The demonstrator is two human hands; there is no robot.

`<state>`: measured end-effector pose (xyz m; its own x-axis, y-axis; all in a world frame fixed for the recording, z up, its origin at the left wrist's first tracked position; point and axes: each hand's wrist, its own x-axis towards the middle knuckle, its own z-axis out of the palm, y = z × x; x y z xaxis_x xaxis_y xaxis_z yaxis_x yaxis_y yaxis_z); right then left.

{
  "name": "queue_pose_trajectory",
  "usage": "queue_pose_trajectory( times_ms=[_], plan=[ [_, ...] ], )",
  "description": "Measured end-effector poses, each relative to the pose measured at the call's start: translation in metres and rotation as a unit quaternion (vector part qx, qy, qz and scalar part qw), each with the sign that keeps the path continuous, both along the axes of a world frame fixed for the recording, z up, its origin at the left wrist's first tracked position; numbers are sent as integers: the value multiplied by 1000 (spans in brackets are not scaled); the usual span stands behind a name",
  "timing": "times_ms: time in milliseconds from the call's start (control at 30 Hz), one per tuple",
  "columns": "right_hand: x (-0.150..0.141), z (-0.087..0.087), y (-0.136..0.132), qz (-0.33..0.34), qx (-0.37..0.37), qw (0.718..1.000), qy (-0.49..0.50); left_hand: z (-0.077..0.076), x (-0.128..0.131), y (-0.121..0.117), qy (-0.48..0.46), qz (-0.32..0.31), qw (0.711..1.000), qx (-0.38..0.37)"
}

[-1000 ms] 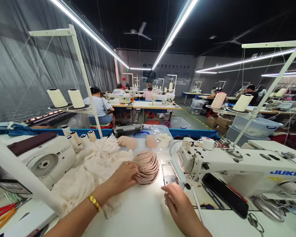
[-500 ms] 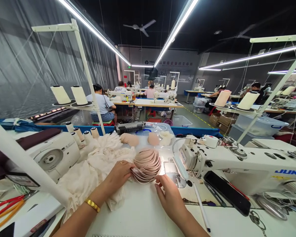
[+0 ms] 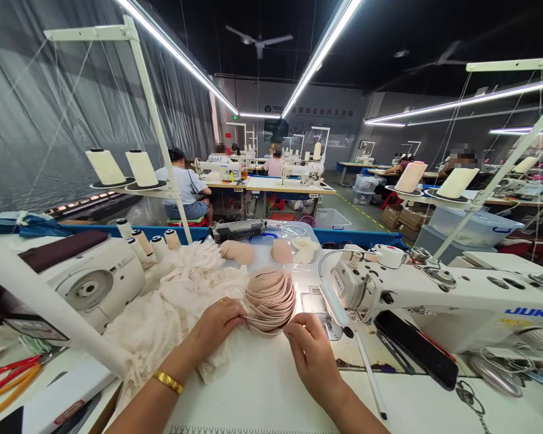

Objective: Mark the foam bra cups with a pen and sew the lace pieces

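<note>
From my remote post I find the stack (image 3: 271, 298) of beige pieces upright on the table (image 3: 235, 392), between both hands, left of the machine (image 3: 434, 289). The left hand (image 3: 221, 320) appears to pinch the stack's lower left edge. The right hand (image 3: 314, 355) has its fingers bent at the lower right edge; I cannot tell whether it grips or merely touches.

Risks, in my judgement: an uneven pull at the edges could make the loose layers slide or fan apart; the cloth (image 3: 163, 319) close by the left hand could snag and drag; a swing of the right forearm could knock the pen (image 3: 371, 377).

Not verifiable: the stack's underside and far side, the right thumb's contact, and the needle. The ruler (image 3: 248, 430) is cut off below.
</note>
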<state>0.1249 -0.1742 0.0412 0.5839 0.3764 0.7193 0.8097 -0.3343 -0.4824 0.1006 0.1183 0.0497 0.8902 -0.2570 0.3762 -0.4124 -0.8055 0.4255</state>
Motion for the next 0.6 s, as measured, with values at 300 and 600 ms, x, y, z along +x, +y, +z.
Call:
queue_pose_trajectory(
  times_ms=[300,600],
  plan=[
    [-15,-19,-103,-37,-60,952,299,0,-7,-6,-5,-49,998,24],
    [-8,-12,-72,-72,-137,984,85,-3,-2,-18,-62,-73,994,57]
  ],
)
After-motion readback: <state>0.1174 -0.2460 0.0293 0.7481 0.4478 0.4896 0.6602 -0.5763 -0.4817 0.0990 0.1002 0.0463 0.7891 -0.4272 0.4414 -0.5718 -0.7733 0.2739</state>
